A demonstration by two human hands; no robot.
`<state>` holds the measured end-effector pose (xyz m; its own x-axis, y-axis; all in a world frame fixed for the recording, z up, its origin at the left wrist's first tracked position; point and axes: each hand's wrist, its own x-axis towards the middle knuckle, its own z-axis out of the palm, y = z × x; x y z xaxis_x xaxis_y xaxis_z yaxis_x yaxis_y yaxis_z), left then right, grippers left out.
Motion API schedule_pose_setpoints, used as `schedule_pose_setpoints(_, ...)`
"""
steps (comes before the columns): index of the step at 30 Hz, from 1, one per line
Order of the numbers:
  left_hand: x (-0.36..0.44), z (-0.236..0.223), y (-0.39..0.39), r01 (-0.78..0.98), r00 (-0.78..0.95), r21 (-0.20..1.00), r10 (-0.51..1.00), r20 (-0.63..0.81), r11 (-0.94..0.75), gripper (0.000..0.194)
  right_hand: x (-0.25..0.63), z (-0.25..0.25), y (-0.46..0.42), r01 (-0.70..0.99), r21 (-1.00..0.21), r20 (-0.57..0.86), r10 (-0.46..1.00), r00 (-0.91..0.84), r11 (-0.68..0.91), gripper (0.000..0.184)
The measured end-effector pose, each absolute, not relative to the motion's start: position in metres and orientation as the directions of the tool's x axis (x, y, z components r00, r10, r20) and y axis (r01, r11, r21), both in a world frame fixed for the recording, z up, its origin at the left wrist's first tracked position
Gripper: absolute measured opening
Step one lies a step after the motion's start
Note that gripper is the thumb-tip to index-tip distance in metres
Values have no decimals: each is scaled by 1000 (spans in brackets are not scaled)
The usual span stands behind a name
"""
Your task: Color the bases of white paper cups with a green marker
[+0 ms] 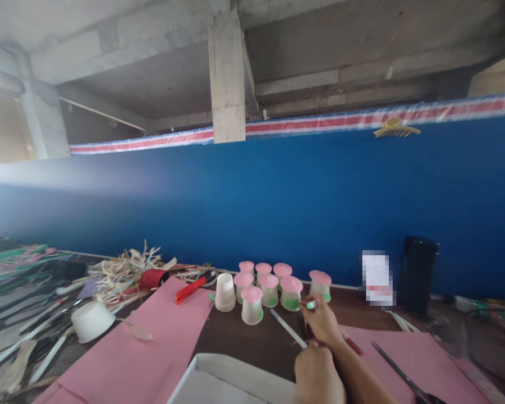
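My left hand (318,371) is closed at the lower middle, its fingers curled at the near end of a slim white stick (288,328). Just beyond it, my right hand (322,318) pinches a small white-and-green marker (311,304), most of which the fingers hide. Several white paper cups stand upside down with pink discs on top and green marks on their sides; one such cup (251,306) is at the front of the group. Another cup (320,285) stands apart, right behind my right hand. A plain white cup stack (225,292) is at the left.
Pink sheets (151,342) lie left and right, with scissors (404,373) on the right one. A red tool (190,290), a white box (231,379) and a heap of pale strips (126,275) are nearby. A black cylinder (418,275) stands against the blue partition (278,196).
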<state>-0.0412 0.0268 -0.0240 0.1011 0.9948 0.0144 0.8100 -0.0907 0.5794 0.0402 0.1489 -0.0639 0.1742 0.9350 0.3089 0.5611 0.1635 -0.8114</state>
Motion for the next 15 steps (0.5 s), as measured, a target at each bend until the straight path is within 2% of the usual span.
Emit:
schedule_pose_setpoints(9,-39,-32,30,800,79,596,997,10,-69,43,41,-63,147,540,-826,324,921,214,165,26)
schedule_pose_setpoints(15,-36,-31,32,814,53,580,998,-33,-24,43,41,-40,140,478,-844,437,827,353,243,27)
